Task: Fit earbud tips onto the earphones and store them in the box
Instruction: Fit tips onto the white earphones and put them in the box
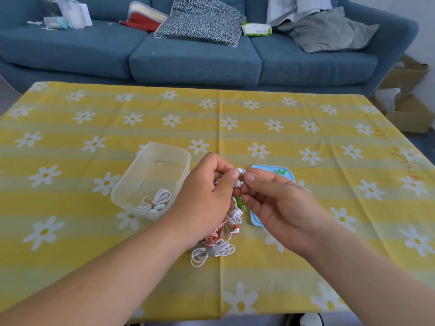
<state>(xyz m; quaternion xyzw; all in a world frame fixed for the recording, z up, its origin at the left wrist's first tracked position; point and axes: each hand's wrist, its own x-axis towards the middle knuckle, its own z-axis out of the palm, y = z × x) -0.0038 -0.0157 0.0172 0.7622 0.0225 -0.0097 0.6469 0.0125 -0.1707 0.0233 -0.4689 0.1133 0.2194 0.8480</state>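
Pinching a small white earbud (240, 171) between both thumbs, my left hand (207, 196) and right hand (280, 203) curl closed around it above the yellow daisy-print tablecloth (306, 137).

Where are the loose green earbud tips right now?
Head view: the green earbud tips lie on the blue lid near its far edge, just beyond the right hand.

Can't really make out the white earbud (241, 171), mostly buried in the pinch between left hand (207, 194) and right hand (280, 203), so no telling whether tipped or bare. Can't see half the blue lid (255, 220) under the right hand. Too tiny to count the green tips (281, 172) on it.
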